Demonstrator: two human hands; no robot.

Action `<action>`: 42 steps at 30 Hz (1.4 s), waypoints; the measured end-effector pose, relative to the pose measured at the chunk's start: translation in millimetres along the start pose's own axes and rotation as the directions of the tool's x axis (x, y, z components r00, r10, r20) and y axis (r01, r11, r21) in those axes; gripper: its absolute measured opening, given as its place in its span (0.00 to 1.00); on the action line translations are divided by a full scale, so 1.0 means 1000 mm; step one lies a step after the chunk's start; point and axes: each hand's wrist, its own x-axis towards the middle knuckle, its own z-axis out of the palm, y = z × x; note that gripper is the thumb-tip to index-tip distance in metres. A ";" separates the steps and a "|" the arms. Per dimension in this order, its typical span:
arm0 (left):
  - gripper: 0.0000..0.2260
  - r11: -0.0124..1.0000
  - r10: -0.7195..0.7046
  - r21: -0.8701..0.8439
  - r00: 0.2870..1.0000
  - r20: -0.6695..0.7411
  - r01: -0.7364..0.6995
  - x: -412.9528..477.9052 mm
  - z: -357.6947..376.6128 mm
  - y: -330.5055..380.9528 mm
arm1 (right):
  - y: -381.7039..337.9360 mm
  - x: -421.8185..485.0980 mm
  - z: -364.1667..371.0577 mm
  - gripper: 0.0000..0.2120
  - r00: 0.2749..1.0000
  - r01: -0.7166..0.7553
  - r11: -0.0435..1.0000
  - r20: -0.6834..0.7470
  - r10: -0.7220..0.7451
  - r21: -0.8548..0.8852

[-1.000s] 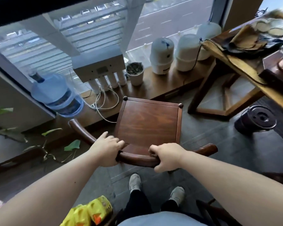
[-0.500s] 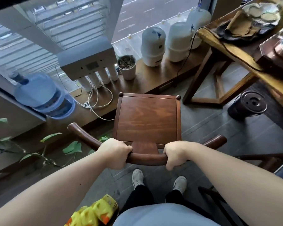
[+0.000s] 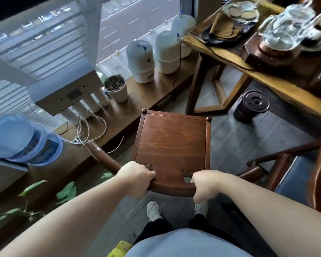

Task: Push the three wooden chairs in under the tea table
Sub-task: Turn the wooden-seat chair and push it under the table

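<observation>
A dark wooden chair (image 3: pixel 171 143) with a square seat and a curved back rail stands on the floor in front of me. My left hand (image 3: pixel 135 179) and my right hand (image 3: pixel 205 185) both grip that rail, one on each side of the back splat. The tea table (image 3: pixel 235 62), a yellow-edged wooden slab on dark legs, is at the upper right, and the chair's front corner is close to its legs. A second wooden chair (image 3: pixel 293 169) with a blue seat pad shows at the right edge, partly cut off.
A dark round lidded bin (image 3: pixel 251 106) sits on the floor beside the table leg. Along the window ledge stand white tanks (image 3: pixel 142 61), a potted plant (image 3: pixel 117 88), a water filter unit (image 3: pixel 67 93) with cables and a blue water jug (image 3: pixel 20 140). Glassware (image 3: pixel 287 25) crowds the tabletop.
The chair has shifted forward and to the right, toward the table, with both hands still gripping its back rail. My view has swung right, showing more of the table and the second chair.
</observation>
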 end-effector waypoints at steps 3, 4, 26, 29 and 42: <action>0.11 0.998 0.047 0.043 0.999 0.010 -0.048 0.025 -0.017 0.004 | 0.020 -0.006 0.000 0.13 0.999 -0.044 0.996 -0.023 0.046 0.080; 0.10 0.996 0.065 0.055 0.998 0.012 -0.066 0.034 -0.024 0.005 | 0.027 -0.008 -0.001 0.12 0.997 -0.057 0.993 -0.040 0.061 0.102; 0.19 0.907 0.289 0.316 0.957 0.013 -0.279 0.145 -0.102 -0.027 | 0.087 0.000 -0.034 0.08 0.991 -0.033 0.909 -0.106 0.085 0.415; 0.17 0.905 0.285 0.319 0.958 0.041 -0.283 0.145 -0.105 -0.025 | 0.093 0.003 -0.033 0.09 0.995 0.002 0.898 -0.089 0.042 0.440; 0.20 0.858 0.484 0.240 0.872 -0.076 -0.455 0.149 -0.095 -0.069 | 0.080 -0.003 -0.026 0.19 0.930 -0.173 0.931 -0.258 0.262 0.323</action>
